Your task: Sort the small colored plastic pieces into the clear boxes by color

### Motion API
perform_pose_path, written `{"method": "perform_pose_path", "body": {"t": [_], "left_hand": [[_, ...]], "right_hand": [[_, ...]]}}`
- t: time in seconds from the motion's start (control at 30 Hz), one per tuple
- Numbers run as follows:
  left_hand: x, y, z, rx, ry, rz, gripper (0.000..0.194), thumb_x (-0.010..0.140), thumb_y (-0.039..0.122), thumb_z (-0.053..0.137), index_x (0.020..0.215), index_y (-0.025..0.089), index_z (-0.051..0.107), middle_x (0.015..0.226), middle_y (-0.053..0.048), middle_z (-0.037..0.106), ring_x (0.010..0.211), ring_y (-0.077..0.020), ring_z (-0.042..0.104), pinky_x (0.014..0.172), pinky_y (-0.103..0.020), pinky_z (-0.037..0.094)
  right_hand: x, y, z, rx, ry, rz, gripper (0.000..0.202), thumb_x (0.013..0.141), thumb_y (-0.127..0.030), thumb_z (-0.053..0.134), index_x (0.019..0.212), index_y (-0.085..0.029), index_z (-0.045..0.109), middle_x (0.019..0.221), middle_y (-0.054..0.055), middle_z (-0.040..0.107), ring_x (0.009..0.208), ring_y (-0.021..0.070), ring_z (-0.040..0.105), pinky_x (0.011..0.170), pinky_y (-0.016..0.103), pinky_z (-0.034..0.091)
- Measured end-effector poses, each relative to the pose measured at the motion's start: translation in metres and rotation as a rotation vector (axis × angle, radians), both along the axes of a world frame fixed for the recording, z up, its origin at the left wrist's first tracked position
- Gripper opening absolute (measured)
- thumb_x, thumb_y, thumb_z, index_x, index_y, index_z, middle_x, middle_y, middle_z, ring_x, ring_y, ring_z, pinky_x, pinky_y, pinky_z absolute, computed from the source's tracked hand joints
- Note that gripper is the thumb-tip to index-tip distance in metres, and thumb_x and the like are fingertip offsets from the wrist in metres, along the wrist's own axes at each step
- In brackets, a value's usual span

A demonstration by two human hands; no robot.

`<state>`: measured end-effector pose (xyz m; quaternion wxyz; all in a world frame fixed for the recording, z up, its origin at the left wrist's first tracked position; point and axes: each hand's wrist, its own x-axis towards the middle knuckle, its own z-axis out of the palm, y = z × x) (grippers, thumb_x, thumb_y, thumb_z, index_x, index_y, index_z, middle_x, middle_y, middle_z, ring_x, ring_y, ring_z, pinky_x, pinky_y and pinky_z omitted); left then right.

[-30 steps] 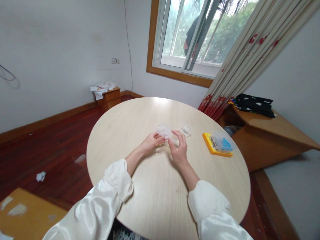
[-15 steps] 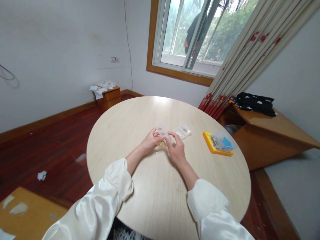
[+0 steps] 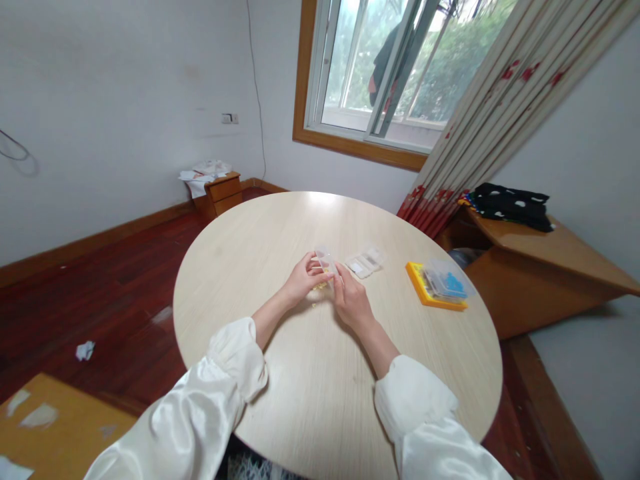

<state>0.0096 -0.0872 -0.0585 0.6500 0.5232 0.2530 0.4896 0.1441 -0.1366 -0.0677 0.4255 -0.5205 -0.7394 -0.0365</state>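
Observation:
Between my two hands is a small clear plastic box (image 3: 326,259), tilted up over the round table (image 3: 310,380). My left hand (image 3: 303,277) grips its left side, fingers curled around the edge. My right hand (image 3: 351,296) is closed on its right side. Small yellow pieces (image 3: 321,286) show beneath the box, partly hidden by my fingers, and a tiny one lies on the tabletop just in front. Right beyond my right hand lies another clear compartment case (image 3: 367,261) with pale contents.
A yellow tray (image 3: 440,301) with a clear box and blue pieces sits at the table's right. Behind it stands a wooden desk (image 3: 520,267) with folded black cloth (image 3: 513,207). A small cabinet (image 3: 223,193) with papers is in the far corner, below the window.
The clear box has turned from lying flatter to a steeper tilt between my hands. My right hand's fingers have drawn in closer along its side.

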Motion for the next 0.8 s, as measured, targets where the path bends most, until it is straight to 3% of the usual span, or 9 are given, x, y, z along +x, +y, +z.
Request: {"method": "perform_pose_path", "body": {"t": [0.4,0.63,0.8], "left_hand": [[0.000,0.000,0.000,0.025,0.034,0.024,0.059,0.055,0.033,0.081,0.103,0.016,0.051,0.097,-0.007,0.062,0.091,-0.0159,0.060,0.088,-0.032,0.044],[-0.002,-0.002,0.004,0.046,0.047,-0.048,0.064,0.055,0.033,0.081,0.110,0.015,0.054,0.102,-0.011,0.064,0.095,-0.0195,0.060,0.088,-0.034,0.044],[-0.004,-0.003,0.004,0.064,0.049,-0.065,0.064,0.058,0.036,0.079,0.114,0.015,0.057,0.106,-0.012,0.064,0.102,-0.0222,0.059,0.092,-0.036,0.042]], "right_hand": [[0.000,0.002,-0.004,0.006,-0.012,0.028,0.041,0.095,-0.033,0.027,0.123,-0.015,0.050,0.117,0.018,0.062,0.106,0.0275,0.060,0.088,0.047,0.051],[0.014,0.006,-0.002,-0.017,0.190,-0.079,0.039,0.096,-0.036,0.021,0.108,-0.017,0.053,0.095,0.013,0.069,0.084,0.0209,0.067,0.075,0.039,0.054],[0.014,0.006,-0.002,-0.026,0.238,-0.079,0.039,0.096,-0.039,0.022,0.104,-0.017,0.053,0.095,0.013,0.069,0.084,0.0200,0.066,0.076,0.039,0.054]]}}
